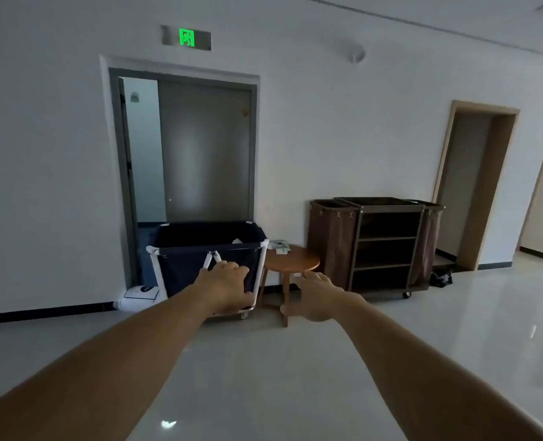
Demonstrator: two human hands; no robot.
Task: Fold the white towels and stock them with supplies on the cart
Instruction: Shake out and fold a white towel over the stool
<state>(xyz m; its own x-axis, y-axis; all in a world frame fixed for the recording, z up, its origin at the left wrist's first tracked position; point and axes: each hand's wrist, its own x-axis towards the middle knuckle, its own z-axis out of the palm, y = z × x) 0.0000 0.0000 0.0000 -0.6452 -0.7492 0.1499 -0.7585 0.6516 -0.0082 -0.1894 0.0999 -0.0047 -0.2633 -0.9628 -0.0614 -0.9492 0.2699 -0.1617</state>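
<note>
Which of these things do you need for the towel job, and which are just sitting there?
For the job: housekeeping cart; dark laundry bin; small supplies on the round table.

Just there: pillow on the floor; exit sign; open door.

The glossy pale floor [295,377] carries everything here. At about 11 o'clock stands a dark blue laundry bin [200,249] on a white frame with castors, and a white bag [138,297] lies on the floor at its left foot. Just beside the bin, at 12 o'clock, is a small round wooden bench [295,261] with a few pale packets [279,245] at its back edge. At 1 o'clock stands the brown housekeeping cart [381,243], its three shelves dark.
</note>
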